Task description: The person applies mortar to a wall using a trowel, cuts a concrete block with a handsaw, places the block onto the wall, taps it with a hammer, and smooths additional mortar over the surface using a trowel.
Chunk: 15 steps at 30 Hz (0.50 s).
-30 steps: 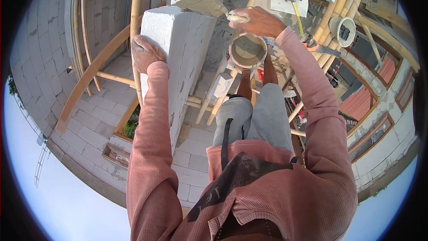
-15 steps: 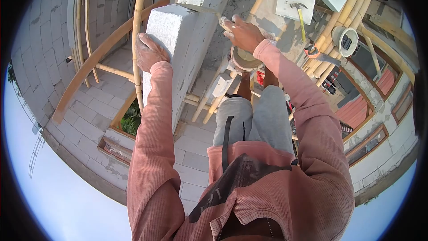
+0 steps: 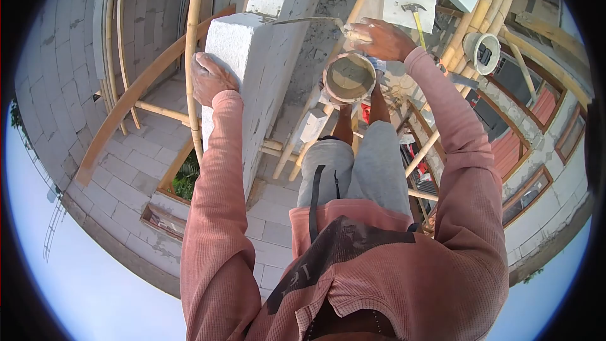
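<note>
My left hand [image 3: 213,79] lies against the left side of a white lightweight concrete block [image 3: 231,41] on the wall, its fingers resting along the surface and not wrapped around it. My right hand [image 3: 382,39] is closed around the handle of a trowel [image 3: 309,20]. The trowel's thin blade appears nearly edge-on and reaches left to the block's top right edge, near the joint with the blocks behind. Below my right hand stands a round bucket [image 3: 349,78] with grey mortar inside.
A hammer [image 3: 415,9] with a yellow handle lies on a white board [image 3: 394,7]. Bamboo poles [image 3: 489,0] run along the right, beside a pale bucket [image 3: 486,53]. A bamboo upright [image 3: 194,44] stands close to my left hand. A curved plank [image 3: 136,88] slants across the left.
My right hand has moved right with the trowel, drawing the blade along and uncovering the mortar bucket. My left hand stays on the block. The view has shifted slightly.
</note>
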Tool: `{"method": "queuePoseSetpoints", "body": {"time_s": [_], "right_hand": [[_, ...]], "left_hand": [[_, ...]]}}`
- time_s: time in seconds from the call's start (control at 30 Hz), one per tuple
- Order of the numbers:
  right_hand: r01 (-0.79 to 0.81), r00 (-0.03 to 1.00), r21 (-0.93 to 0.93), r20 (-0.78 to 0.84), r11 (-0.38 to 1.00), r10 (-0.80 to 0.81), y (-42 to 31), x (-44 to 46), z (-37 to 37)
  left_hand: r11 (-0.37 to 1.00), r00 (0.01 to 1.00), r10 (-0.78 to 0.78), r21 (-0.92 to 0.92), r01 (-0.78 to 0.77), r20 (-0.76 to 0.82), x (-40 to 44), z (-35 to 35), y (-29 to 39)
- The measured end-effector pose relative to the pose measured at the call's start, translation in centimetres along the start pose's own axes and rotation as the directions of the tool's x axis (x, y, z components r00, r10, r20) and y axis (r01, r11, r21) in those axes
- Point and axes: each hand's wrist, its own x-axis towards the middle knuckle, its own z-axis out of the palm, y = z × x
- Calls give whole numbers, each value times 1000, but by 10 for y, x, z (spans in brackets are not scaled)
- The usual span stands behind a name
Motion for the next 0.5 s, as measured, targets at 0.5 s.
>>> {"method": "queuePoseSetpoints", "body": {"time_s": [0.5], "right_hand": [[77,997,147,-40,986,-72,-66,63,82]], "left_hand": [[1000,1000,17,10,-17,24,-9,-5,3]]}}
